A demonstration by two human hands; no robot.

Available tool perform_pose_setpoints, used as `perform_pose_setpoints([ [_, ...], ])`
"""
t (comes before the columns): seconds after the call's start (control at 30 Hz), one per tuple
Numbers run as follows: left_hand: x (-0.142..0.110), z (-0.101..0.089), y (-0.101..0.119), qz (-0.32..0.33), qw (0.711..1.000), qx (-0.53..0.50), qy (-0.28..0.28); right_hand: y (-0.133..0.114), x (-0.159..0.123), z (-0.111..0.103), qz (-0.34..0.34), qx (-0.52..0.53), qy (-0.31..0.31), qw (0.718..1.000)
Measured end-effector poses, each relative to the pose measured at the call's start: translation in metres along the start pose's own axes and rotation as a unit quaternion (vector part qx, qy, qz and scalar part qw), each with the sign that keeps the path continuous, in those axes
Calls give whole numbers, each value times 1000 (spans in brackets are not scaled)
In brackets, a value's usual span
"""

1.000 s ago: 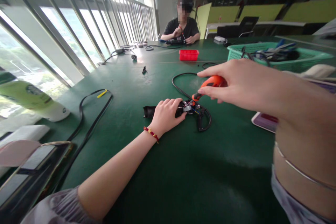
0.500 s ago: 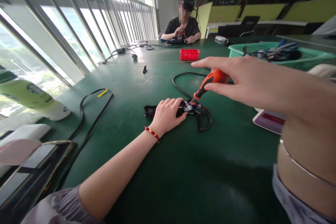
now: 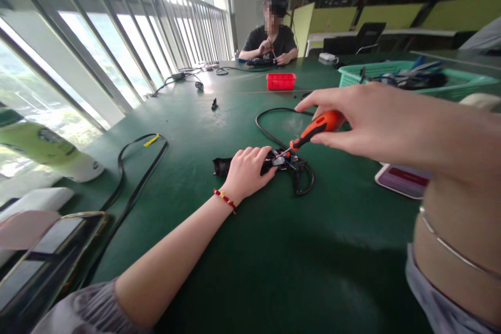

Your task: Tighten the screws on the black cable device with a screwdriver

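My left hand (image 3: 250,169) is wrapped over a black tube-shaped corded device (image 3: 222,166), pressing it to the green tabletop. The device's right end lies opened, with a metal part, wires and small components (image 3: 287,159) exposed. In my right hand (image 3: 352,115) is an orange and black screwdriver (image 3: 318,129), gripped by its handle with the index finger stretched forward. The shaft slants down to the left, and its tip is among the exposed parts beside my left fingers. Exactly what the tip touches is too small to tell.
A black cable (image 3: 260,117) loops behind the device. Farther back are a small black piece (image 3: 214,104), a red box (image 3: 281,82) and a green basket (image 3: 348,78) of tools. Phones, a bottle (image 3: 47,146) and a flat cord (image 3: 136,195) lie left. Across the table a person (image 3: 270,36) works.
The screwdriver handle has tipped lower and to the right, so its slant is flatter. My right index finger has bent a little. My left hand still holds the device.
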State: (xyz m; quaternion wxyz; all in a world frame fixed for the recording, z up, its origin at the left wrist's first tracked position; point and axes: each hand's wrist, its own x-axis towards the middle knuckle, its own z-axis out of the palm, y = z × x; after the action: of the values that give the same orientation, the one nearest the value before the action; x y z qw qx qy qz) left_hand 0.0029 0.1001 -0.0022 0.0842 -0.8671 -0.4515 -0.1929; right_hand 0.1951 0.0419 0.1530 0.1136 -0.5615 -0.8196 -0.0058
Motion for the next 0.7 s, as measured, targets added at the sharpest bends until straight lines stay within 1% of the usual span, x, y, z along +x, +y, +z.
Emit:
perform_pose_setpoints([
  [0.1, 0, 0, 0, -2, 1000, 3, -5, -1, 0, 2, 32, 18, -14, 999],
  [0.2, 0, 0, 0, -7, 1000, 4, 1, 0, 3, 6, 29, 42, -45, 998],
  [0.3, 0, 0, 1, -1, 1000, 6, 1, 6, 4, 7, 13, 29, -18, 999],
  [0.37, 0, 0, 1, 0, 1000, 5, 0, 9, 2, 7, 0, 14, -13, 1000],
  [0.43, 0, 0, 1, -3, 1000, 2, 1, 10, -1, 7, -5, 12, -30, 999],
  [0.53, 1, 0, 1, -2, 1000, -1, 2, 6, -6, 6, -7, 29, -72, 997],
  [0.6, 1, -1, 1, 1, 1000, 1, -1, 3, -7, 6, -4, 43, -89, 995],
  [0.63, 1, -1, 1, 1, 1000, 2, -3, 3, -6, 6, -2, 47, -86, 995],
  [0.7, 1, -2, 1, 0, 1000, 4, -4, 2, -2, 6, 0, 44, -60, 997],
])
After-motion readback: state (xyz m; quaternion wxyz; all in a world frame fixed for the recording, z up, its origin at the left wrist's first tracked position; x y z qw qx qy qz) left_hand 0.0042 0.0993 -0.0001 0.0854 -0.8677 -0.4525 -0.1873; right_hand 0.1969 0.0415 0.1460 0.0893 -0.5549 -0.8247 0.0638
